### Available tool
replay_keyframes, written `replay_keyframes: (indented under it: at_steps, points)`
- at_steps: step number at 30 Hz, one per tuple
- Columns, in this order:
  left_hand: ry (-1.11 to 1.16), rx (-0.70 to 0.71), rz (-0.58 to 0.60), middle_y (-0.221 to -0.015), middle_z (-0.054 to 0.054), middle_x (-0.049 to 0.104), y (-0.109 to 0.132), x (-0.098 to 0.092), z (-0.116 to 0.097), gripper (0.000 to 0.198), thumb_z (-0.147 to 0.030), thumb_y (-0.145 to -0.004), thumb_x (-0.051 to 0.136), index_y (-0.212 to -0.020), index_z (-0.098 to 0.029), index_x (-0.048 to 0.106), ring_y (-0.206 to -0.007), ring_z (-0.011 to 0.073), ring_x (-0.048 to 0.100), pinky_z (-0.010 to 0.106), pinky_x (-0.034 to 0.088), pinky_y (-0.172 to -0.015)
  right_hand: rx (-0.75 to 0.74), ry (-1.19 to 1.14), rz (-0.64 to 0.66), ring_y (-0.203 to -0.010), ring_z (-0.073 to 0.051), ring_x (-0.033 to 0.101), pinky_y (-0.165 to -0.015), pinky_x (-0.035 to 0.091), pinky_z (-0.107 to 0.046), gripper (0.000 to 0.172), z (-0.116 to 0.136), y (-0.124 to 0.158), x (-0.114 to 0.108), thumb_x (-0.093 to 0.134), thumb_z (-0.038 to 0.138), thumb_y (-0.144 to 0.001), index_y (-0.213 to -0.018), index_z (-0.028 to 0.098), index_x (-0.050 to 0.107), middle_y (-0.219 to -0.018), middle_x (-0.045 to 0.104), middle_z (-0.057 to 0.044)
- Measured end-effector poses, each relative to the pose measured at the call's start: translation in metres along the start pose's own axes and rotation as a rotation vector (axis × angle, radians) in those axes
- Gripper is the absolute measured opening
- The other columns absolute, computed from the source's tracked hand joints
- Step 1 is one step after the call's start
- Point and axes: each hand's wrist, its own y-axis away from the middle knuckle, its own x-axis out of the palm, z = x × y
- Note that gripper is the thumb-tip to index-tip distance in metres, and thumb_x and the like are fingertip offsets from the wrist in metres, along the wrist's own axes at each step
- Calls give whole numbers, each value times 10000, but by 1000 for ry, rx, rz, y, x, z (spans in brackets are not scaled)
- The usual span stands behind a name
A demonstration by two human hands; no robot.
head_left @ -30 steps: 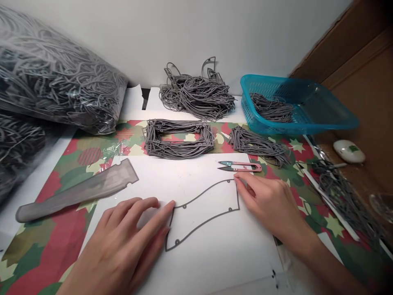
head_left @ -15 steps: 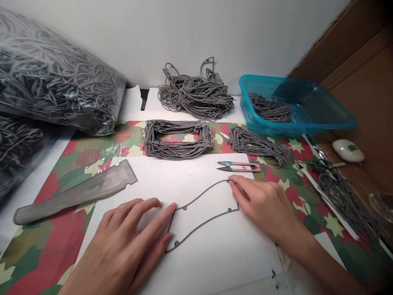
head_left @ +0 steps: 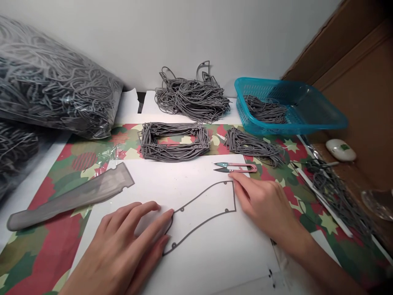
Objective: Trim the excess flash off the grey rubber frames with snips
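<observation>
A thin grey gasket [head_left: 201, 226], a closed outline with small round tabs along it, lies flat on the white paper [head_left: 215, 254]. My left hand [head_left: 123, 246] rests at its left end, fingers spread, with the index fingertip and thumb touching the outline there. At the upper right corner of the gasket is my right hand [head_left: 264, 200]; its index finger is stretched out just beyond the corner, and nothing shows in its fingers. Just above that fingertip lie thread snips [head_left: 236, 167] with pink handles, blades pointing left.
Gasket stacks [head_left: 175, 153] and a loose gasket bundle [head_left: 254, 145] lie behind the paper, with a larger heap [head_left: 192, 98] further back. A blue basket [head_left: 291, 127] holds more. Stuffed clear bags [head_left: 58, 78] stand left, near a grey translucent strip [head_left: 73, 196]. Cardboard [head_left: 353, 78] borders the right.
My right index fingertip has come off the gasket's upper right corner, which now shows uncovered. My left hand stays at the left end. The whole view has shifted slightly.
</observation>
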Motion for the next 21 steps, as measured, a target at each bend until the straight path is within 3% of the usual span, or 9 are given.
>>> replay_keyframes:
  at_steps: [5,15,21]
  points:
    - [81,-67,6,-1114,101,528,0,-1,-5,262,-213,-948,428,-1175,-230,557,-1015,283,492,435,373,-831,-2,-8,10,-410,-113,444,-467,205,-273,289,1,0,-1,449,89,-860,-949,128,722,-560,636,-5]
    - [123,-52,5,-1121,89,532,2,1,-6,245,-213,-956,426,-1165,-245,550,-1013,278,489,429,363,-856,50,-11,2,-411,-115,403,-467,198,-268,277,0,2,0,472,110,-833,-918,144,733,-494,581,11]
    - [98,-50,-1,-1123,98,549,1,1,-6,341,-196,-947,433,-1278,-220,508,-1019,278,494,419,372,-856,67,-14,24,-421,-111,416,-474,204,-262,234,1,2,-2,501,146,-832,-885,172,727,-503,575,20]
